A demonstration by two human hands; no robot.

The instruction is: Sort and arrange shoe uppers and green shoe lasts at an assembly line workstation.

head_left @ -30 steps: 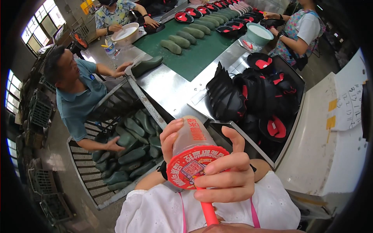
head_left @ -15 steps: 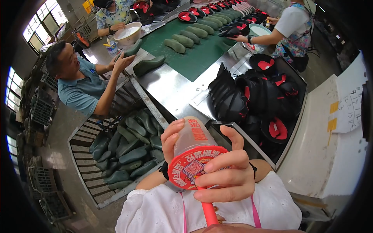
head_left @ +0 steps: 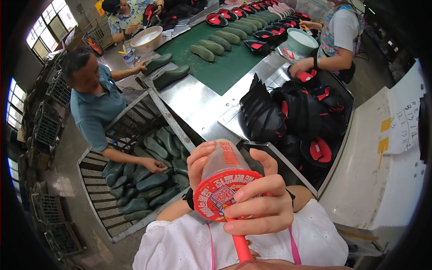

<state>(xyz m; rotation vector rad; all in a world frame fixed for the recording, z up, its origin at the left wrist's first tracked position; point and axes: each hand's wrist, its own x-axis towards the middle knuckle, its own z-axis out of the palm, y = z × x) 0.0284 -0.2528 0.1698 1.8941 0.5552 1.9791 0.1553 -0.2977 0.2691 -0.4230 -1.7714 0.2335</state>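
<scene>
A clear plastic drink cup (head_left: 222, 159) with a printed red film lid (head_left: 221, 191) is tilted toward me at the lower middle. My left hand (head_left: 198, 163) wraps its left side, fingers closed. Over the lid from the right curls my right hand (head_left: 263, 204), its fingertips around a thick red straw (head_left: 242, 245) that runs down to the lower edge. One finger of that hand rises along the cup's side. The drink level cannot be made out.
A metal cart (head_left: 118, 236) of green shoe lasts (head_left: 153, 182) stands left; a co-worker (head_left: 96, 101) reaches into it. Black shoe uppers (head_left: 310, 108) fill a tray at right. Beyond, a green-topped conveyor (head_left: 216, 74) carries lasts and uppers. Two more co-workers work beside it.
The left co-worker has lowered a shoe last to the table and reached into the cart. The right co-worker has moved a hand to the tray of uppers. My hands and cup barely shift.
</scene>
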